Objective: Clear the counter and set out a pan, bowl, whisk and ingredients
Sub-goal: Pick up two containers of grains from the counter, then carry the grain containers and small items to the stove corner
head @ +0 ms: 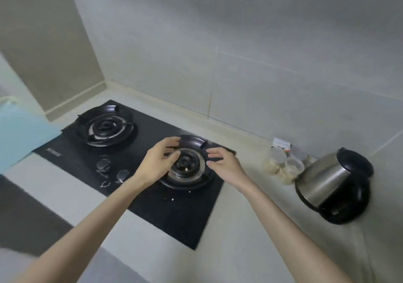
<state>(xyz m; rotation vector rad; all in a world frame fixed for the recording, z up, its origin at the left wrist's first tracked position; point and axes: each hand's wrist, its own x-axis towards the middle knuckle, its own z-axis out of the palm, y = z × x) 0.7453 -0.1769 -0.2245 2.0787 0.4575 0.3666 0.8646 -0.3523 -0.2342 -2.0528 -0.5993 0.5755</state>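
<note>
Left hand (159, 162) and right hand (224, 162) over right burner (185, 164) of black hob (174, 213), fingers loosely spread, gripping nothing (both empty). On counter (250, 228): clear jars (283, 167) near wall, just beside steel kettle (333, 184). Small box (281, 144) behind jars, print too blurred to read. Hob logo (54, 152) at front-left, likewise illegible. Pale blue sheet (19, 134) at left edge.

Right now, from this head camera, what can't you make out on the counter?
Head view only.
- Small box by the wall: print too small and blurred.
- Plastic tubs: pale contents too blurred to name.
- Light blue sheet: cut off by the left edge.
- Right burner: partly hidden behind the left hand and right hand.
</note>
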